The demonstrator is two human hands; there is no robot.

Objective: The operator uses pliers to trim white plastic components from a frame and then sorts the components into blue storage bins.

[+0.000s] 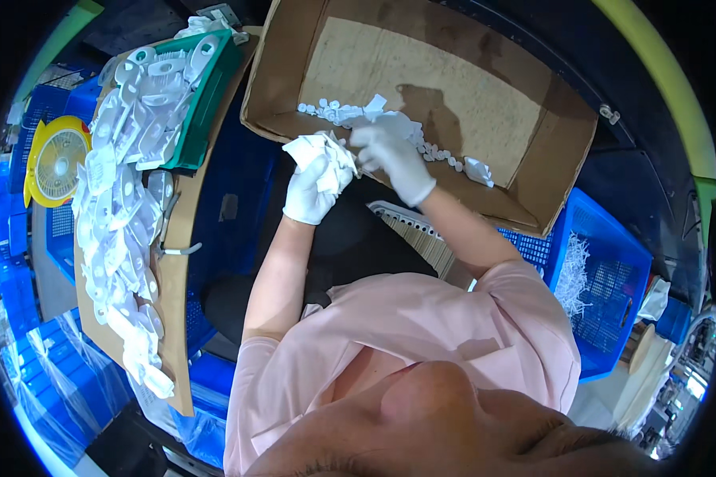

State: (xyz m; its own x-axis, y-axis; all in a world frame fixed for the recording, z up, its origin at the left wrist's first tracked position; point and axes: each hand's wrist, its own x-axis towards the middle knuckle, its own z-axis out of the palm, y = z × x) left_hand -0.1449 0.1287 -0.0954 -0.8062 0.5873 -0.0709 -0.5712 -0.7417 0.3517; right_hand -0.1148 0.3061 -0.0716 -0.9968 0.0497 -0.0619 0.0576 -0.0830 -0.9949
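My left hand (309, 195), in a white glove, is closed around a bunch of white angular pieces (326, 155). Whether they are plastic parts or folded cloth I cannot tell. Just right of the bunch is my gloved right hand (398, 159), over the near wall of a cardboard box (525, 191); its fingertips are smeared by motion. Inside the box, small round white pieces (437, 153) lie in a row along the near side. A larger white piece (478, 172) rests at the right end of that row.
White plastic parts (115, 230) cover a brown board (181, 318) at left, beside a green tray (207, 111). A yellow fan (58, 161) stands beyond it. The blue basket (612, 318) at right holds thin white scraps (573, 278). Blue crates (56, 374) stand at lower left.
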